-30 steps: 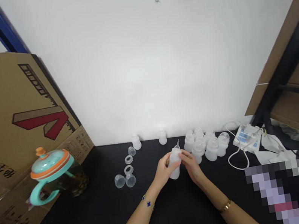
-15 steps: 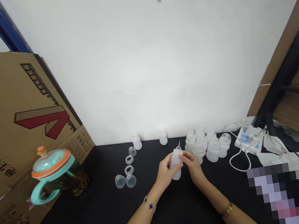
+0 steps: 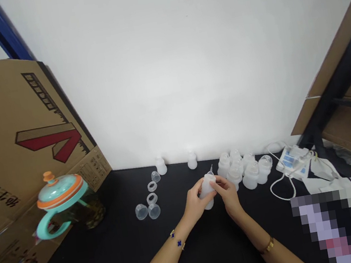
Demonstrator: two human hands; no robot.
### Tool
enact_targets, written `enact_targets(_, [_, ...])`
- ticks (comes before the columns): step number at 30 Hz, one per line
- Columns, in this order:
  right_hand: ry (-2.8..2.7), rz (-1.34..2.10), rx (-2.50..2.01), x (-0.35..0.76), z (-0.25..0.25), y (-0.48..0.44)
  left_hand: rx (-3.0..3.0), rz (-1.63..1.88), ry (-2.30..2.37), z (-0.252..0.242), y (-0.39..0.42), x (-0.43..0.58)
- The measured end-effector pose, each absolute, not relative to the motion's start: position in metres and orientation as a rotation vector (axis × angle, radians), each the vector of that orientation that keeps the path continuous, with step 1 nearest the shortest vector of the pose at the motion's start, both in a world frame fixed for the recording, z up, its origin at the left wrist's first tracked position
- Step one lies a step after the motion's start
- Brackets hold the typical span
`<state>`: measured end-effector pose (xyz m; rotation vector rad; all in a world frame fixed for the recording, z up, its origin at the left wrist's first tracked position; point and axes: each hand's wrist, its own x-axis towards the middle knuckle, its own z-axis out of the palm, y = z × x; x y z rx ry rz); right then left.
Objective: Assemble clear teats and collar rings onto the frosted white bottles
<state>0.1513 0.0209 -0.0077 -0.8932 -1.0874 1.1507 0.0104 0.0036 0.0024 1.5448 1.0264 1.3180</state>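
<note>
A translucent white bottle with a thin clear tip at its top is held over the black table. My left hand is wrapped round its left side, the thumb across its front. My right hand grips its upper right side with the fingertips. Several capped bottles stand just right of my hands. Farther back, two bottles without caps, one left and one nearer the middle, stand by the wall. Two rings and clear dome caps lie to the left.
At the left a large jug with a teal handle and orange-rimmed lid stands before a cardboard box. A power strip, white cables and papers lie at the right, beside a dark shelf frame. The table's front edge is below my forearms.
Both hands still hold the bottle, in almost the same grip. The view has shifted very slightly; nothing else has visibly moved.
</note>
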Motion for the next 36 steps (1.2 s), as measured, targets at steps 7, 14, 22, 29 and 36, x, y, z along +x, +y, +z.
enact_targets(7, [-1.115,1.07,-0.895,0.152,-0.016,0.024,1.554,1.308,1.046,0.012,-0.002,0.012])
enact_targets(14, [-1.105,1.041,-0.913,0.15,-0.012,0.021,1.623,1.311,1.122,0.005,0.0,0.009])
enact_targets(22, [-1.195,1.213,-0.901,0.154,-0.008,0.029,1.494,1.46,1.166,-0.001,0.017,-0.005])
enact_targets(29, [-1.409,0.925,-1.125,0.161,-0.017,0.036,1.184,1.65,1.049,0.0,0.031,-0.019])
enact_targets(36, [-1.661,0.765,-1.13,0.154,-0.022,0.033,1.173,1.596,0.992,-0.005,0.032,-0.018])
